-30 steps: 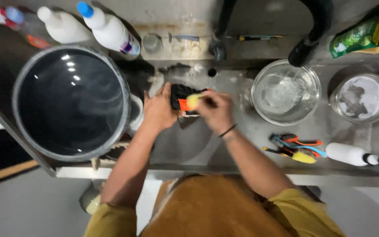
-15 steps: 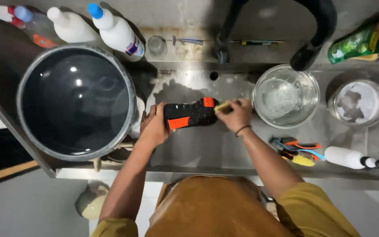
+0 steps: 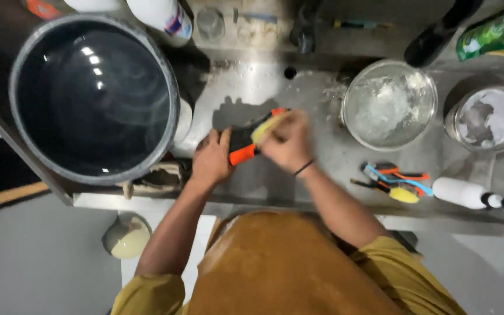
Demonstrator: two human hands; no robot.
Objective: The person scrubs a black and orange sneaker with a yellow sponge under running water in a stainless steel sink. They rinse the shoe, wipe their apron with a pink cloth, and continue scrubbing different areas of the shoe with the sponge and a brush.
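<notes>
A black shoe with orange patches (image 3: 244, 147) lies sole-up over the steel sink (image 3: 246, 93). My left hand (image 3: 211, 158) grips its near end. My right hand (image 3: 287, 143) is closed on a yellow brush (image 3: 262, 130) and presses it on the sole near the middle. The right hand is blurred by motion and hides much of the shoe.
A large grey bucket of dark water (image 3: 91, 93) stands at the left. A glass bowl of foamy water (image 3: 389, 105) and a smaller glass bowl (image 3: 491, 119) sit at the right. Coloured brushes (image 3: 395, 184) and a white bottle (image 3: 465, 193) lie near the front edge. Bottles line the back ledge.
My right hand with the brush has moved left from the shoe's toe end onto the middle of the sole. The shoe has tilted. The camera view has shifted downward.
</notes>
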